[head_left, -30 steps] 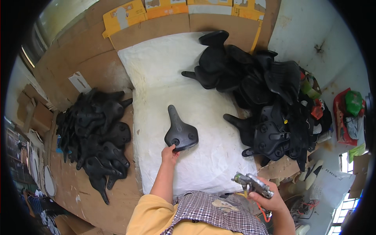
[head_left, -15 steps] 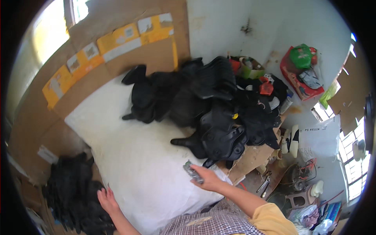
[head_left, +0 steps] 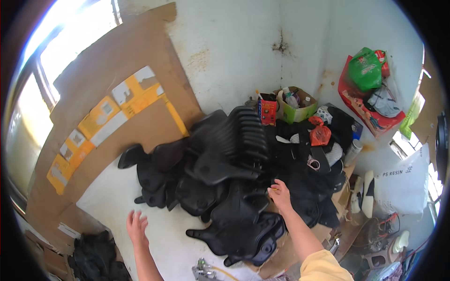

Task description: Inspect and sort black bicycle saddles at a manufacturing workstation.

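My right hand is at the right side of a pile of black moulded pieces, its fingertips closed on a small yellow thing that is too small to name. My left hand hovers over the white padded surface, left of the pile, fingers apart and holding nothing. A ribbed stack of black pieces tops the pile. On the white surface near the lower edge lies a silvery metal tool, with a yellow cord or tube beside it.
Another heap of black pieces lies low on the left. A cardboard sheet with yellow tape leans behind. Back right are a green box with bottles, a red bag and a spray can. Bags hang on the wall.
My right hand has let go of the metal tool and moved forward and right to the yellow thing. My left hand has moved from the left heap to above the white surface. The view has shifted.
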`<state>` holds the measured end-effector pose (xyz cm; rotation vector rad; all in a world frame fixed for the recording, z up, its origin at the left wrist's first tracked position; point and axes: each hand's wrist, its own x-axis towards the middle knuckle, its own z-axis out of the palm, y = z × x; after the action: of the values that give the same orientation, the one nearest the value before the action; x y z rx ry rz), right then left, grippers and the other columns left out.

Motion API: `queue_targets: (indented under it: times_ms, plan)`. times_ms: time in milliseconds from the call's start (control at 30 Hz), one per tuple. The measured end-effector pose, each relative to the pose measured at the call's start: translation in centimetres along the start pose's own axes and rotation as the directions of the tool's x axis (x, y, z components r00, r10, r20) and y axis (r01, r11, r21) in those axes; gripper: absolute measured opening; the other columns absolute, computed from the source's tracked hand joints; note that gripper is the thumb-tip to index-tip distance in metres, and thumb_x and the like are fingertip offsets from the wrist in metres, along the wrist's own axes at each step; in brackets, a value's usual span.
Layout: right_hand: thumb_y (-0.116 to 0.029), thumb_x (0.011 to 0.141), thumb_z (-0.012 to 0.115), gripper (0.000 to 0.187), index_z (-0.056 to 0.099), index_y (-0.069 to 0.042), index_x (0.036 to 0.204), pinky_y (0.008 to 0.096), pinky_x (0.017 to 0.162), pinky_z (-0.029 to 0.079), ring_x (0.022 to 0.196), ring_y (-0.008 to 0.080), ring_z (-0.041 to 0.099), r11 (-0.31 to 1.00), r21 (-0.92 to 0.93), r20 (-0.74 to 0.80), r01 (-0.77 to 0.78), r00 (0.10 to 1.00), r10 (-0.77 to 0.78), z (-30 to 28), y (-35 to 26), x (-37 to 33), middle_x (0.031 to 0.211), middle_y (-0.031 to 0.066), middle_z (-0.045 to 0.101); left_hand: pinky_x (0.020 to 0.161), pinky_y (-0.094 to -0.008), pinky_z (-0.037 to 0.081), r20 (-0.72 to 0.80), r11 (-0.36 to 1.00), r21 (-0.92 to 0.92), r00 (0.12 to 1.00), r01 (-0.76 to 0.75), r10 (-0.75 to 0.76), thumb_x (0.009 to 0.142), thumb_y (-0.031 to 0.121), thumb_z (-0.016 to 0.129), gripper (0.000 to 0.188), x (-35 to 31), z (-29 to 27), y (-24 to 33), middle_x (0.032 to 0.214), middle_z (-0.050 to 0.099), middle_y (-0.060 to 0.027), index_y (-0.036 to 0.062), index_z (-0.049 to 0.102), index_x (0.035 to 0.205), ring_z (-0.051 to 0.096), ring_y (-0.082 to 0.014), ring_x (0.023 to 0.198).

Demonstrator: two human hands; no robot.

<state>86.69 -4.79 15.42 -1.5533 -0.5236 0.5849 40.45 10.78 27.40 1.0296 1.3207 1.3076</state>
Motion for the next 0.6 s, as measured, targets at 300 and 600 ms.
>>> queue_targets:
  times_ms: [300, 600]
  plan:
    - [-0.016, 0.072, 0.075, 0.073, 0.041, -0.002, 0.135, 0.0298, 0.076, 0.052, 0.085, 0.0170, 0.063, 0.968, -0.245, 0.072, 0.049, 0.997, -0.033, -0.1, 2.5, 14.6, 0.119, 0.0196, 0.056, 0.096, -0.0368, 0.039, 0.456, 0.947, 0.252, 0.887, -0.202, 0.068, 0.089, 0.048, 0.058, 0.062, 14.5, 38.4, 4.2, 0.128, 0.054, -0.0107, 0.0040, 0.047, 0.131, 0.051, -0.0235, 0.113]
    - [-0.011, 0.060, 0.083, 0.105, 0.022, -0.006, 0.145, 0.0401, 0.102, 0.041, 0.121, 0.0355, 0.048, 0.837, -0.366, 0.335, 0.407, 0.896, -0.290, 0.9, 1.4, 21.2, 0.133, 0.0218, 0.046, 0.101, -0.0380, 0.035, 0.607, 0.656, 0.646, 0.784, -0.391, -0.130, 0.089, 0.069, 0.030, 0.084, 20.3, 51.3, -5.8, 0.116, 0.060, -0.0269, -0.0049, 0.062, 0.114, 0.053, -0.0371, 0.116]
